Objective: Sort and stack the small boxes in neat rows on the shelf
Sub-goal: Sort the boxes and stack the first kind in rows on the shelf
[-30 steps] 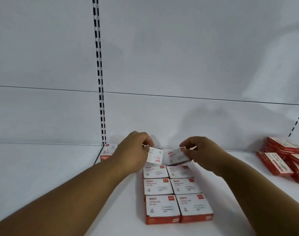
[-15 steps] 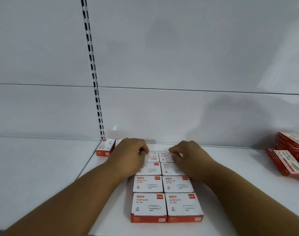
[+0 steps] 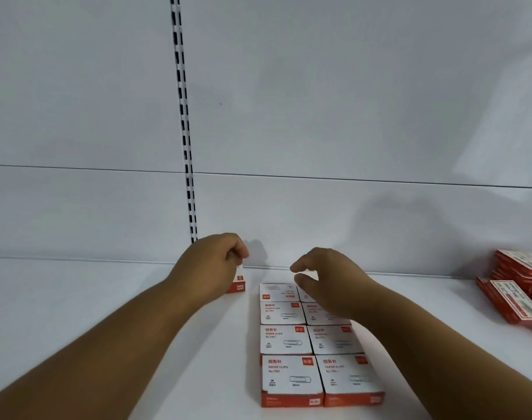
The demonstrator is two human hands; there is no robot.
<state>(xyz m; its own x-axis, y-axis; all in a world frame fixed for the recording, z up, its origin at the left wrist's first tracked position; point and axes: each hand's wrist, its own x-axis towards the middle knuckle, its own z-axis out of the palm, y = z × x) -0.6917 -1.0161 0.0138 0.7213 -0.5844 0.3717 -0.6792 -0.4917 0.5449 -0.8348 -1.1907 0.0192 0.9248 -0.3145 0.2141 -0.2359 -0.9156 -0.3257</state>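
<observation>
White shelf [image 3: 107,298]; hands now lifted off paper-clip boxes [image 3: 292,344].

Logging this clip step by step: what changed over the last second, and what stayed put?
Both hands set their two boxes down at the back of the paper clip grid and let go. The left hand then moved left and took hold of the loose box; the right hand lifted off, empty. The front rows and red stack stayed put.

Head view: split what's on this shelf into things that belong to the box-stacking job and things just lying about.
Job:
- paper clip boxes, two neat columns
- loose box under the left hand
- right hand, over the back row
- shelf

Lying about:
- red packets, far right
- slotted upright
</observation>
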